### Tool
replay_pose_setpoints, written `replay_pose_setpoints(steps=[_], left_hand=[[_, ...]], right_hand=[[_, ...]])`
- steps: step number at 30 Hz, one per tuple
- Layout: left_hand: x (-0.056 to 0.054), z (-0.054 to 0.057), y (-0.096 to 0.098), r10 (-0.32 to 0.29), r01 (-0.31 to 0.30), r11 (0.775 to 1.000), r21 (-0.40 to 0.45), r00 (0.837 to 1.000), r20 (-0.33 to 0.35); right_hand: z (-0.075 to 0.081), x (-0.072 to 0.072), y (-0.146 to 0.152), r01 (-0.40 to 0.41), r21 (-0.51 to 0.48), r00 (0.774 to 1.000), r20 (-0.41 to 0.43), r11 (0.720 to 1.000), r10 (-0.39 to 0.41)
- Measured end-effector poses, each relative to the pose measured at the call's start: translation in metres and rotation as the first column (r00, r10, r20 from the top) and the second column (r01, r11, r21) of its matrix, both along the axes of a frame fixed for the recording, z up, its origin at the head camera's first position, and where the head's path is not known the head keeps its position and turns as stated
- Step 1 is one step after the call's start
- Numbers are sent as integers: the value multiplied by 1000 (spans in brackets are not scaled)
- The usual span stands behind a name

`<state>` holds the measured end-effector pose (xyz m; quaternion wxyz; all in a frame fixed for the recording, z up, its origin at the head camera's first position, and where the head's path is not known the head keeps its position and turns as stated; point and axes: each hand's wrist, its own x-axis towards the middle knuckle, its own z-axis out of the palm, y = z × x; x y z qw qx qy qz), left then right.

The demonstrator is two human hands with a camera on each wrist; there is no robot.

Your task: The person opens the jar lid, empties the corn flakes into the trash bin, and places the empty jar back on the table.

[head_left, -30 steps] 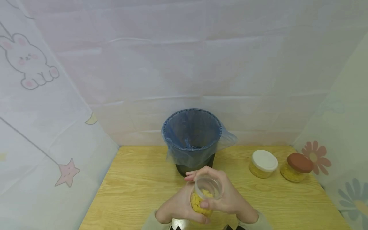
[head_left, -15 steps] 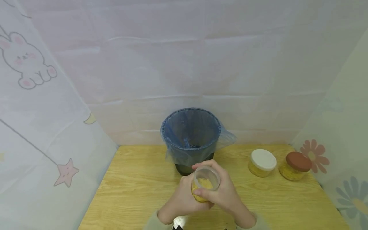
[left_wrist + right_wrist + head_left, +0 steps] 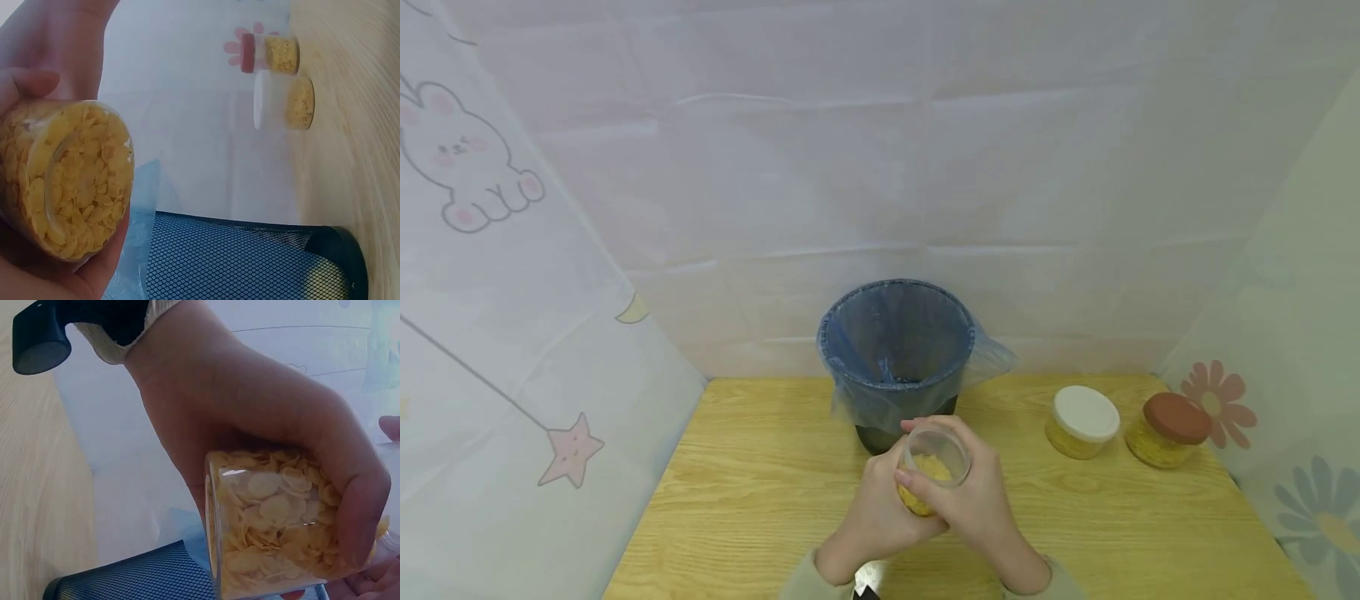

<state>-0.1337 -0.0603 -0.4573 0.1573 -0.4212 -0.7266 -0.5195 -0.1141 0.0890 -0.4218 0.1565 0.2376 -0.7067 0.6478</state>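
A clear jar of corn flakes point(image 3: 931, 468) is held up between both hands, its uncovered mouth facing the head camera. My left hand point(image 3: 886, 508) cups it from the left and below. On the other side, my right hand point(image 3: 981, 492) grips it with fingers around the far side and the thumb across the near side. The left wrist view shows the round jar bottom point(image 3: 87, 181), packed with flakes. In the right wrist view the right thumb point(image 3: 362, 519) curls over the jar wall.
Just beyond the hands stands a black mesh bin point(image 3: 231, 259) lined with a blue plastic bag point(image 3: 895, 333). On the wooden table point(image 3: 760, 492), to the right, are a white-lidded jar point(image 3: 1084, 417) and a red-brown-lidded jar point(image 3: 1172, 427) of yellow flakes. Printed cloth walls surround the table.
The jar has shifted slightly away from the body and now leans differently, showing more of its mouth. The left thumb, earlier visible below the jar, is now hidden. Both hands keep hold.
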Motion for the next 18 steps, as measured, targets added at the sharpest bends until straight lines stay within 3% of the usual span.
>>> replay_pose_setpoints(steps=[7,12,15,18], left_hand=[[0,-1,-1,-33,33,999,3,998,47],[0,-1,-2,-91,90,996,15,991,96],[1,-2,-4,-180,176,984,38,969,167],[2,-3,-5,-286,274,958,82,932,224]], right_hand=[[-3,-4,1,-40,-10,997,-64,999,40],[-2,-6,3,-112,-31,988,-114,993,108],[-2,-8,4,-213,-53,970,-132,976,205],[-2,-12,6,-352,-67,928,-156,934,338]])
